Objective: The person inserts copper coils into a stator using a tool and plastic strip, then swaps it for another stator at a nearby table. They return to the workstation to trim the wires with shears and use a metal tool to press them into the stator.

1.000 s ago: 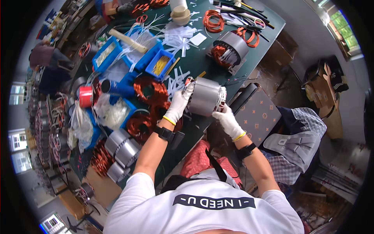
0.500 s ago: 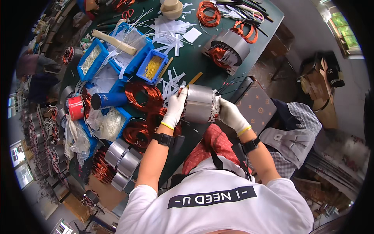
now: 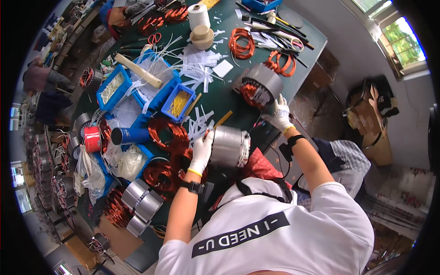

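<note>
A silver motor stator lies on its side at the near edge of the green table, white lacing showing at its right end. My left hand, in a white glove, grips its left end; some fingertips are hidden by the metal. My gloved right hand is off this stator, fingers spread, close below a second stator with copper windings inside. Whether its fingertips touch that one, I cannot tell. Dark leads hang near my right hand.
Copper wire coils and white paper strips lie left of my left hand. Beyond are blue bins, a blue cylinder and a white thread spool. More stators stand at the near left. A person is at the far left.
My right hand has let go of the near stator's right end and moved up and right toward the second stator. My left hand stays on the near stator; the whole view has shifted.
</note>
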Action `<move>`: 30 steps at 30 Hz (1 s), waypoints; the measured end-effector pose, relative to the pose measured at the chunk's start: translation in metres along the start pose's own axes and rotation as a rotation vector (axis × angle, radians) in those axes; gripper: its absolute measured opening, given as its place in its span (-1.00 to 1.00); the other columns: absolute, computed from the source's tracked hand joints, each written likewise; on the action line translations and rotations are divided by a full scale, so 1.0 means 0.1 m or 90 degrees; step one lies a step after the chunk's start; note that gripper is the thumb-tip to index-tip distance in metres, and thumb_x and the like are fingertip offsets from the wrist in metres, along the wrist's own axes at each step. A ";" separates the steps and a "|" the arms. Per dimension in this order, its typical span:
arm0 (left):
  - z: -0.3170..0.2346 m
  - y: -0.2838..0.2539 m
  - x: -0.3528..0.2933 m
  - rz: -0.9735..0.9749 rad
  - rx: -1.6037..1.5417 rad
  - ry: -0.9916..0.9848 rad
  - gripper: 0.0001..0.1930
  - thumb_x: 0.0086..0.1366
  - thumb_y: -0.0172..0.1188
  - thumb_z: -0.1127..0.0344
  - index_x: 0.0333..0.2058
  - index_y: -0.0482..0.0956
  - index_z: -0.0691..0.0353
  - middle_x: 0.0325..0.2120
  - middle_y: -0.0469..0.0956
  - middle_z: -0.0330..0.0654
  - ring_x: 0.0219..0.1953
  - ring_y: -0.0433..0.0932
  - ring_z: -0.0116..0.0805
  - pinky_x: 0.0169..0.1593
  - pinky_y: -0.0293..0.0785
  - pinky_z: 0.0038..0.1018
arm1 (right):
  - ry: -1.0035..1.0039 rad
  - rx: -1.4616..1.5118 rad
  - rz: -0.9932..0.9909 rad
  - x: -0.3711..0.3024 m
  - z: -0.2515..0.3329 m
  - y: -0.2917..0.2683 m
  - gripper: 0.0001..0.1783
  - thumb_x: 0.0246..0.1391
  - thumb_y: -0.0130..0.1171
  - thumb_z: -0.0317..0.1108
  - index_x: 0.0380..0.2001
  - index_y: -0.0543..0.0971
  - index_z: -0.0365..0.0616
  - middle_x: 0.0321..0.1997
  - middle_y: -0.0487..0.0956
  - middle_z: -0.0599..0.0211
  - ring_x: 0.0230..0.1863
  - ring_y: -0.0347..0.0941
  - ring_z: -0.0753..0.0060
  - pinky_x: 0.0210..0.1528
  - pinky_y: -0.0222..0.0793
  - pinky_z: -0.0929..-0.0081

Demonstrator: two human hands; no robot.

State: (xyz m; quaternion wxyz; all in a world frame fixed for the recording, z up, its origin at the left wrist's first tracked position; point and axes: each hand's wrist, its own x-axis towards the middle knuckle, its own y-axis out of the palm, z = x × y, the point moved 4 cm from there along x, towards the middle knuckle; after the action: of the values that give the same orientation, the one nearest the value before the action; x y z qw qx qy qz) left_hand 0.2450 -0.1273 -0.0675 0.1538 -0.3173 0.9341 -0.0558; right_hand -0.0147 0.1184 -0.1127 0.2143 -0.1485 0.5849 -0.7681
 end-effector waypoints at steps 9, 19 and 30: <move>-0.01 -0.04 -0.07 0.019 0.072 -0.116 -0.55 0.35 0.12 0.03 -0.50 0.48 0.37 -0.69 0.34 -0.29 -0.55 0.26 -0.53 -0.44 0.23 -0.41 | -0.073 0.111 -0.162 0.09 0.16 0.43 0.06 -0.26 0.42 0.05 0.23 0.21 -0.33 0.26 0.24 -0.16 0.33 0.02 -0.42 0.41 -0.17 -0.18; 0.00 -0.06 -0.07 -0.007 0.069 -0.116 -0.59 0.36 0.13 0.07 -0.50 0.47 0.33 -0.68 0.29 -0.37 -0.54 0.21 -0.60 -0.47 0.16 -0.47 | -0.111 0.081 -0.203 0.91 0.37 0.41 0.10 -0.22 0.43 -0.03 0.23 0.14 -0.56 0.33 0.06 -0.46 0.38 -0.11 -0.51 0.45 -0.22 -0.12; 0.02 -0.13 -0.17 -0.011 0.086 -0.171 -0.56 0.35 0.12 0.00 -0.47 0.46 0.34 -0.59 0.28 -0.41 -0.47 0.20 -0.63 -0.42 0.16 -0.52 | -0.435 0.238 -0.047 0.38 0.89 0.27 -0.38 -0.35 0.37 -0.39 -0.04 0.53 -0.11 -0.01 0.52 0.11 -0.01 0.45 -0.07 0.12 0.34 0.05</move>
State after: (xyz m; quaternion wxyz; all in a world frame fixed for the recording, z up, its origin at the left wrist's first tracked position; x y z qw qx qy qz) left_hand 0.2660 -0.1270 -0.0626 0.2976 -0.3187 0.8966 -0.0770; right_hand -0.0005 0.0189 -0.1151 0.3922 -0.3751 0.3244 -0.7748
